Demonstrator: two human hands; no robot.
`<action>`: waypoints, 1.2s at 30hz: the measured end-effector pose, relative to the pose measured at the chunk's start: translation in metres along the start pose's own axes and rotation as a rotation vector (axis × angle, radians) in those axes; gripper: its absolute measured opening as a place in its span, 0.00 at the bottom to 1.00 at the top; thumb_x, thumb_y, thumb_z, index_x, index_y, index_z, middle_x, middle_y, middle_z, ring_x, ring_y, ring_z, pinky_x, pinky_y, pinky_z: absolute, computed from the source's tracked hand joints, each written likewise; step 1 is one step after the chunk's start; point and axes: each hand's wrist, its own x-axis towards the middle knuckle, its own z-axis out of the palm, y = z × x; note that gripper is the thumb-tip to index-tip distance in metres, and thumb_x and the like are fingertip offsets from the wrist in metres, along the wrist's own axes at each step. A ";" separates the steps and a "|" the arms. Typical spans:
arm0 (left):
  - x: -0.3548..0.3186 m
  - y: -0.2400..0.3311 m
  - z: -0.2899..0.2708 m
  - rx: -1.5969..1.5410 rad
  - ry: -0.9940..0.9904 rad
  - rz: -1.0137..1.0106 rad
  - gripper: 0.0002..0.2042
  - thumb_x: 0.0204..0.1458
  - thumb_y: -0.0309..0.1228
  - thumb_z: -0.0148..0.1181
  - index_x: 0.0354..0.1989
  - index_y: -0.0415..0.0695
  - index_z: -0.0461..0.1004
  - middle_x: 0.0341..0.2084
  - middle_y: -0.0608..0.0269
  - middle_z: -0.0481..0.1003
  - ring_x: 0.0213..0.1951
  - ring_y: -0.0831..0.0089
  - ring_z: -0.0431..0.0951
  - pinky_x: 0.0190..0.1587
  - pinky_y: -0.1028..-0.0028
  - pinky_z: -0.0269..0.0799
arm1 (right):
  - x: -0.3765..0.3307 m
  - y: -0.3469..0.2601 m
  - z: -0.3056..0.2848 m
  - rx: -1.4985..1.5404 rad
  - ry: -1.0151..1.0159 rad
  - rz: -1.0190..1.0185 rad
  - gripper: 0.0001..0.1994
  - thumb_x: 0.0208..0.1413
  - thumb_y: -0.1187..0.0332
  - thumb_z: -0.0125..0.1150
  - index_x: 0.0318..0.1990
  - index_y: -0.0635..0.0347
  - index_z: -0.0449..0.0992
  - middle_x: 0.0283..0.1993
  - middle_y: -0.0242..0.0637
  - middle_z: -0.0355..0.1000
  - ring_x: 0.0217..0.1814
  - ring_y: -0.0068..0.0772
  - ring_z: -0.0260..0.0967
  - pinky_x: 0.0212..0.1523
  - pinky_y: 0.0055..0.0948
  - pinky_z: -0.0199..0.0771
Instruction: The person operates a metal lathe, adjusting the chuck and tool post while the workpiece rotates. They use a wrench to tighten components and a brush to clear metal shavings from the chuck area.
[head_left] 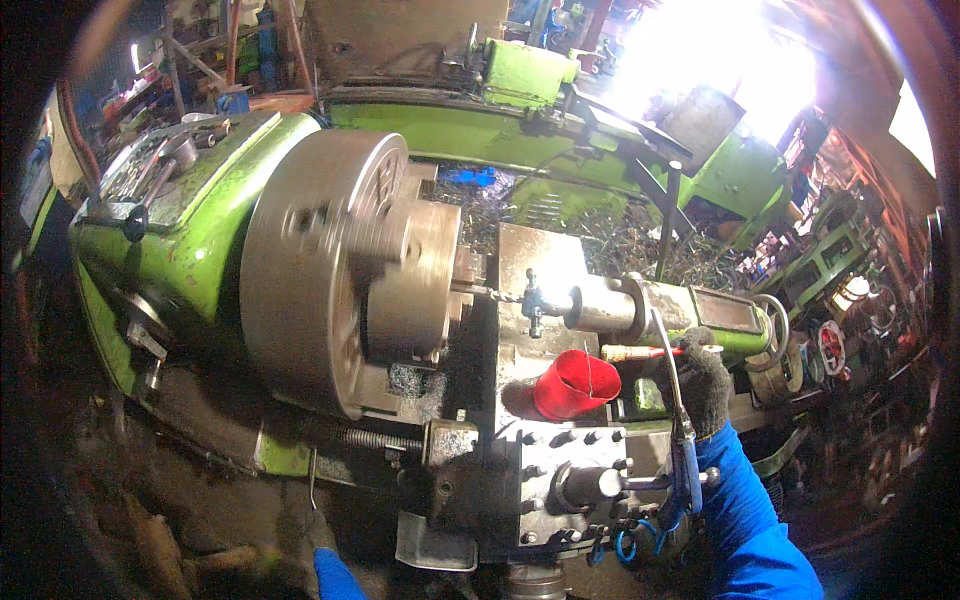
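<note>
My right hand (705, 375), in a dark grey glove, is closed around a slim red and pale tool (635, 352), perhaps a brush. It is beside the tailstock (690, 305), above and right of a red cup (577, 388) with a cut rim. A blow gun (678, 400) with a long metal tube crosses in front of that wrist. My left hand (318, 525) is low in shadow at the end of a thin bent metal rod (313, 480); its fingers do not show clearly. A drill bit (495, 293) reaches from the tailstock to a round workpiece in the motion-blurred lathe chuck (320, 270).
A square tool post (540, 485) with bolts and a lever stands near me. The green headstock (220, 190) carries loose tools on top. Metal shavings (630, 235) lie behind the bed. Another green machine (450, 130) stands farther back. Strong light comes from the upper right.
</note>
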 end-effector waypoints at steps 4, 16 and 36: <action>-0.001 -0.008 -0.002 0.030 0.022 0.021 0.29 0.67 0.37 0.49 0.76 0.45 0.61 0.71 0.49 0.66 0.72 0.57 0.64 0.71 0.60 0.61 | 0.001 -0.013 0.009 -0.872 -0.146 -0.319 0.06 0.62 0.73 0.61 0.45 0.57 0.75 0.41 0.36 0.74 0.43 0.34 0.77 0.45 0.32 0.81; -0.004 -0.019 -0.003 -0.059 -0.031 0.067 0.29 0.66 0.35 0.50 0.76 0.43 0.61 0.75 0.51 0.60 0.76 0.58 0.58 0.75 0.61 0.56 | -0.002 0.010 -0.009 -0.849 -0.249 -0.079 0.07 0.65 0.70 0.60 0.44 0.62 0.80 0.37 0.36 0.78 0.35 0.33 0.78 0.39 0.35 0.81; -0.154 -0.031 -0.043 -0.395 0.055 -0.101 0.26 0.63 0.35 0.57 0.69 0.42 0.69 0.71 0.38 0.65 0.62 0.42 0.75 0.62 0.54 0.74 | 0.049 -0.047 0.062 0.271 -0.212 0.236 0.11 0.63 0.68 0.68 0.48 0.64 0.80 0.35 0.34 0.78 0.31 0.23 0.75 0.28 0.24 0.78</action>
